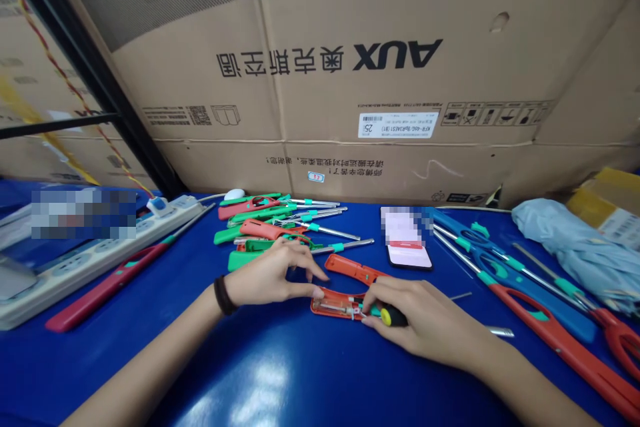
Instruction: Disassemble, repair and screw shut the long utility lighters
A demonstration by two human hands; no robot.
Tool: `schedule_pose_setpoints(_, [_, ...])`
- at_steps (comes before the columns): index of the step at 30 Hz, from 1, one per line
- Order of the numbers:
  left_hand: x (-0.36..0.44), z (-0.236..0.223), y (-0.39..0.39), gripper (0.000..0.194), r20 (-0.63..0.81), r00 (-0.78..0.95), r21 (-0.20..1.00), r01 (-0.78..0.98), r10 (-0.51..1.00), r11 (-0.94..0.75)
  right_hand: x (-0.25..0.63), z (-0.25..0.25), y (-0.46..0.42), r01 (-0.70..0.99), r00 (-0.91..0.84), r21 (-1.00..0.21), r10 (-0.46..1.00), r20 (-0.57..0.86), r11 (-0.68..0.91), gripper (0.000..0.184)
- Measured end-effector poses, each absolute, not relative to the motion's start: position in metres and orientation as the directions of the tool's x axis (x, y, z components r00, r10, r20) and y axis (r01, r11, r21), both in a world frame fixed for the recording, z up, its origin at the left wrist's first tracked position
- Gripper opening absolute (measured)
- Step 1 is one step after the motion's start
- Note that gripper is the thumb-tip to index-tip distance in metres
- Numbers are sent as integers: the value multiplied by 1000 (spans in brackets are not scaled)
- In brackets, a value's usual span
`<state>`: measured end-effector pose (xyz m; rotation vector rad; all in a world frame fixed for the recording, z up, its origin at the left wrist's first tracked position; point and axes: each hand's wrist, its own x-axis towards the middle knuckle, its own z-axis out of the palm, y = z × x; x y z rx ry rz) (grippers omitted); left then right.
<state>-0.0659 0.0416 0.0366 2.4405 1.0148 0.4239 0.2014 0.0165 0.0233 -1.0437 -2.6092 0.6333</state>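
1. Left forearm [150,353]: enters from the lower left, angled up toward the centre of the view.
2. Left hand [273,273]: back uppermost and arched, fingers [305,260] extended to the right, thumb [305,291] lying below them, with the tips slightly apart.
3. Right forearm [525,380]: enters from the lower right, angled up toward the centre.
4. Right hand [420,317]: back uppermost, fingers [387,295] curled in a closed grip, thumb side facing the left hand, which lies just beside it.

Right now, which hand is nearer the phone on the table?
Right: the right hand is just in front of the phone, not touching it. The left hand sits farther off, to the phone's left.
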Motion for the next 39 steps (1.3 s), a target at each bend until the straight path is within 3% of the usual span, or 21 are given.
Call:
schedule_pose_setpoints(10, [-56, 27, 39, 27, 48, 658, 462, 653, 752, -601, 201, 21, 17, 591, -718, -472, 693, 61, 654, 8])
schedule_pose_setpoints(28, [-52, 26, 41, 31, -31, 637, 516, 670, 770, -534, 199, 23, 17, 607, -709, -487, 705, 25, 628, 8])
schedule_pose_setpoints(39, [-42, 41, 34, 24, -80, 680, 327, 708, 729, -626, 199, 28, 16, 614, -715, -433, 697, 48, 660, 8])
